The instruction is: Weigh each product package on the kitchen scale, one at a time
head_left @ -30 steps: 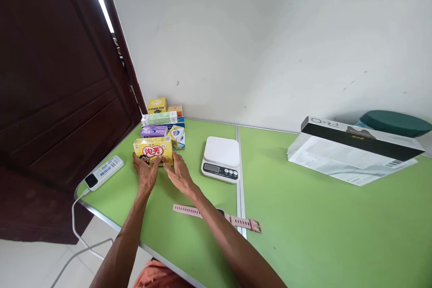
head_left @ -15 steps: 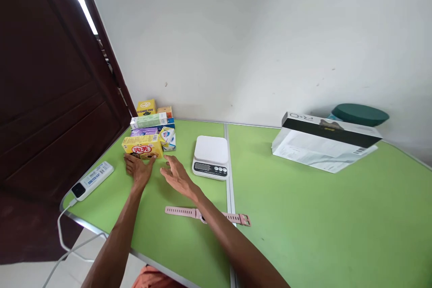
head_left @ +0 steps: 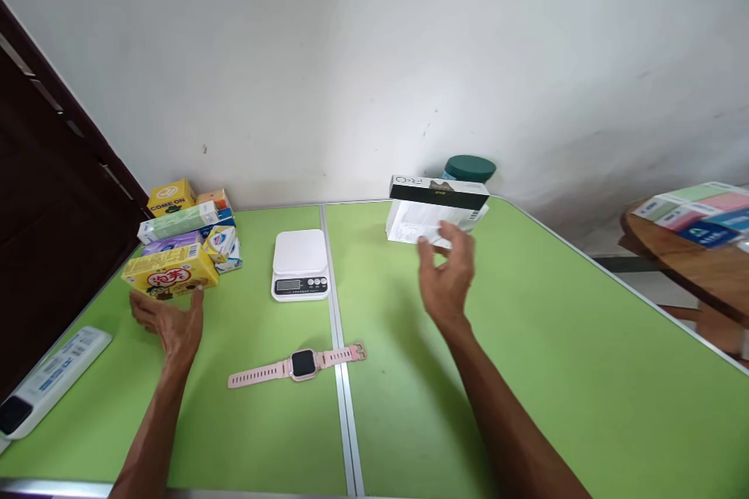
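My left hand (head_left: pixel 169 321) is at the front of a yellow snack box (head_left: pixel 172 271), thumb and fingers spread along its lower edge; whether it touches cannot be made out. Over the table's right half, my right hand (head_left: pixel 448 274) is raised with thumb and fingers apart, holding nothing. Just beyond it stands a white box with a black band (head_left: pixel 438 195), partly covered by the fingertips. Between the hands are a white digital kitchen scale (head_left: pixel 300 257) and a pink-strapped smartwatch (head_left: pixel 303 364), its strap laid out flat.
Behind the snack box are a purple pack (head_left: pixel 171 242), a pale green box (head_left: pixel 179 222), a yellow box (head_left: pixel 172 197) and small packets (head_left: pixel 221 243). A white device (head_left: pixel 55 382) lies at left. A green-lidded container (head_left: pixel 470 168) stands by the wall; a wooden table (head_left: pixel 679 257) is at right.
My right hand has swung from beside the yellow box across to the white and black box. The view has turned right, showing the wooden table. My left hand has stayed by the yellow box.
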A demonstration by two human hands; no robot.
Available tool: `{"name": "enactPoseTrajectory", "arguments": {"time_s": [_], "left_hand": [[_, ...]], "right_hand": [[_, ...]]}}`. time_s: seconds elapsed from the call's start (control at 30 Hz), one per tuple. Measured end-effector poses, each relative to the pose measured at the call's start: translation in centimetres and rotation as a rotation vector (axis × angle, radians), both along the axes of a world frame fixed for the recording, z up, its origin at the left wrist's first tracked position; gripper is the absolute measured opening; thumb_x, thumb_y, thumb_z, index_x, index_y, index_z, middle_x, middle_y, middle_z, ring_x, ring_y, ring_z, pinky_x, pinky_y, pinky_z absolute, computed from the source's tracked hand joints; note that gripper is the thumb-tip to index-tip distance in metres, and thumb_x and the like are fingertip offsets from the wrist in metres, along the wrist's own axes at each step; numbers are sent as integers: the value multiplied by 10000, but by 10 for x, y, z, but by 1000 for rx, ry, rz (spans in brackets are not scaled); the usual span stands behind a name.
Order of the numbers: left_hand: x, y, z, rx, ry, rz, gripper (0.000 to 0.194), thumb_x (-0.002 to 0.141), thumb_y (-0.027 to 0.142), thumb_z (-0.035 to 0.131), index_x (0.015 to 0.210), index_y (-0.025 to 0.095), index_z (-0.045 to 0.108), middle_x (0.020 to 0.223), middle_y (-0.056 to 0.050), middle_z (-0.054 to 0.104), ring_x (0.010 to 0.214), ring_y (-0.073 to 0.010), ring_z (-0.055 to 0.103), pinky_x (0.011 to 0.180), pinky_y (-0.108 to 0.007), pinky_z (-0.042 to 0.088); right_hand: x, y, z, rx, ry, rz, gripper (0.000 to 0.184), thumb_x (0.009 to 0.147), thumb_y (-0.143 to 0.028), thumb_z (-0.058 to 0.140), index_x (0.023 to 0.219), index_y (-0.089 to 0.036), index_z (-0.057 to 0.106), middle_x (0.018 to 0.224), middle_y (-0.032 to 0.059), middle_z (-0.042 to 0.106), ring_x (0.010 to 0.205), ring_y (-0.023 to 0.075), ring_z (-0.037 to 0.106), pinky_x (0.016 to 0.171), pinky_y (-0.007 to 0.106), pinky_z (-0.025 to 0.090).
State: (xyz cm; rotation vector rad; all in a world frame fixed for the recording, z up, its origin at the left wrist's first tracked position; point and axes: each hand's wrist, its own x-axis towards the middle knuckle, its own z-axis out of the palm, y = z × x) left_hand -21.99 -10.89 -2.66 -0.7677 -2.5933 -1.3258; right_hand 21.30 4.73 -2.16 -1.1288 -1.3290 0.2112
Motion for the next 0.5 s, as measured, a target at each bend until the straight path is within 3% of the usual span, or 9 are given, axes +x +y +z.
{"name": "enactPoseTrajectory", "arguments": {"time_s": [0.07, 0.13, 0.27, 0.4, 0.5], "left_hand": [[28, 10, 12, 96, 115, -133, 1304, 774, 428, 839, 1747, 1, 84, 1793, -376, 172, 1715, -508, 190, 1414, -664, 193], [67, 28, 27, 151, 178, -276, 1259, 800, 422, 836, 1748, 24, 110, 1791, -351, 185, 1717, -498, 188, 1406, -661, 240], [154, 71, 51, 114, 134, -600, 1153, 920, 480, 805, 1782, 119, 131, 1802, -285, 274, 1717, -466, 251, 1382, -664, 329], [222, 122, 55, 136, -10, -1005, 1122, 947, 541, 797, 1806, 201, 161, 1825, -244, 300, 1737, -450, 242, 1397, -685, 271], [259, 175, 61, 78, -159, -1241, 1112, 956, 607, 774, 1805, 207, 178, 1874, -251, 239, 1772, -445, 158, 1406, -670, 223]], "right_hand": [[39, 24, -5, -20, 36, -179, 666, 1036, -647, 615, 1539, -213, 570, 1478, 209, 586, 1368, 381, 599, 1073, 645, 603], [65, 44, -1, -68, 15, -258, 822, 1016, -740, 586, 1610, -180, 493, 1570, 255, 527, 1476, 433, 517, 1172, 719, 500], [86, 80, 33, -175, -277, -195, 995, 947, -827, 643, 1669, -174, 437, 1707, 270, 459, 1623, 485, 365, 1306, 751, 304], [89, 116, 70, -280, -562, -42, 990, 895, -831, 712, 1635, -204, 509, 1712, 252, 494, 1634, 529, 343, 1279, 754, 331], [90, 133, 81, -367, -595, -39, 1009, 887, -839, 707, 1632, -183, 521, 1693, 268, 490, 1594, 546, 388, 1234, 757, 394]]}}
